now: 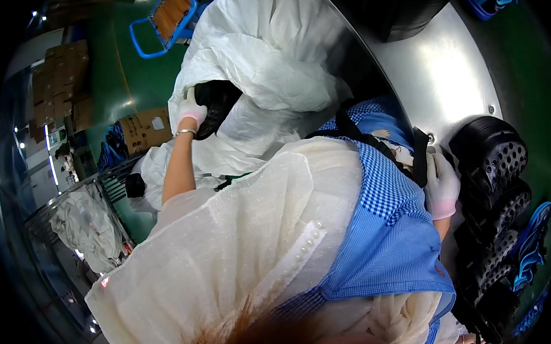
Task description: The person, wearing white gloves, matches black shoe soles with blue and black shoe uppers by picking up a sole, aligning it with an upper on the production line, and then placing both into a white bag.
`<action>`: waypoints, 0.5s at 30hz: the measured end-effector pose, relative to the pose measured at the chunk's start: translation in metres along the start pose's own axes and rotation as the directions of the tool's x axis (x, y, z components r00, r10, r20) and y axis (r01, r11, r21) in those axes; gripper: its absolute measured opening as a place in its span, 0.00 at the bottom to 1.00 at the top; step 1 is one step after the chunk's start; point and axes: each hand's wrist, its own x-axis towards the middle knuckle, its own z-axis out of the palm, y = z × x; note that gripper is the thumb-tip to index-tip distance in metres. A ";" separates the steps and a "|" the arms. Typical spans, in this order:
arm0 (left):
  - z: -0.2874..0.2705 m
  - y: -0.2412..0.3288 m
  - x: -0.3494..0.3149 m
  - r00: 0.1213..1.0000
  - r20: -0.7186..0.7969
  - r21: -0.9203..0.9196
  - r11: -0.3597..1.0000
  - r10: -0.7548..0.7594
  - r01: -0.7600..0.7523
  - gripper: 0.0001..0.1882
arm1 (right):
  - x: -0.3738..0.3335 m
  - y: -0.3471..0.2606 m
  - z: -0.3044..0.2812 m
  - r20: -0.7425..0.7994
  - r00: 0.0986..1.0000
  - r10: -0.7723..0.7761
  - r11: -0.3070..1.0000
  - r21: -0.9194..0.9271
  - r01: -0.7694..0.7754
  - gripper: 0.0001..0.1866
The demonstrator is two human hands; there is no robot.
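My left hand (191, 112), in a white glove with a pink cuff, reaches out to the mouth of a large white sack (268, 52). Its fingers are closed on a dark, rounded black piece (218, 106) at the opening; the sack hides part of that piece. On the right, my right hand (441, 184), gloved alike, rests at the edge of a metal table (436, 67). Its fingers look stretched, and I see nothing held in them. A black strap (420, 157) lies just left of it, and black moulded clog-like pieces with round holes (502, 158) are lined up to its right.
A blue-framed cart (164, 24) stands on the green floor at the far left, near a cardboard box (143, 131). Pale cloth or plastic (89, 224) hangs over a metal rail. Blue-and-black strapped items (532, 238) lie at the far right. A checked blue apron (386, 228) covers my front.
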 end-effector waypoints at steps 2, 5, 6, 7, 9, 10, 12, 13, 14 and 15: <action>-0.050 0.017 -0.007 0.992 0.123 0.077 0.997 0.001 -0.011 0.37 | 0.001 0.004 0.002 -0.023 1.000 -0.006 1.000 0.019 0.006 0.10; -0.089 0.009 -0.001 0.936 0.353 0.132 0.990 0.005 -0.055 0.35 | 0.000 0.002 0.005 -0.115 0.987 -0.113 0.992 0.050 0.120 0.09; -0.097 0.000 -0.001 0.947 0.317 0.034 0.998 0.047 -0.061 0.34 | -0.001 0.003 0.006 -0.119 0.986 -0.116 0.991 0.055 0.123 0.09; -0.115 0.004 -0.003 0.956 0.278 -0.067 0.994 0.097 -0.082 0.34 | -0.002 0.004 0.006 -0.132 0.982 -0.137 0.987 0.067 0.147 0.09; -0.154 0.017 -0.012 0.940 0.085 -0.227 0.926 0.329 -0.303 0.36 | -0.003 0.008 0.005 -0.154 0.976 -0.156 0.982 0.084 0.170 0.09; -0.165 0.035 -0.011 0.868 0.040 -0.450 0.784 0.496 -0.427 0.37 | -0.004 0.010 0.006 -0.149 0.977 -0.154 0.981 0.094 0.169 0.09; -0.202 0.079 -0.035 0.764 -0.045 -0.626 0.578 0.644 -0.524 0.39 | -0.004 0.014 0.006 -0.178 0.964 -0.198 0.969 0.112 0.220 0.08; -0.216 0.103 -0.058 0.710 -0.109 -0.767 0.395 0.696 -0.506 0.40 | -0.003 0.012 0.005 -0.195 0.963 -0.188 0.971 0.108 0.212 0.08; -0.228 0.125 -0.078 0.654 -0.185 -0.866 0.193 0.734 -0.461 0.41 | -0.003 0.009 0.002 -0.185 0.957 -0.223 0.957 0.146 0.251 0.08; -0.230 0.145 -0.086 0.625 -0.196 -0.866 0.165 0.755 -0.471 0.41 | -0.004 0.007 -0.001 -0.180 0.951 -0.250 0.945 0.170 0.281 0.08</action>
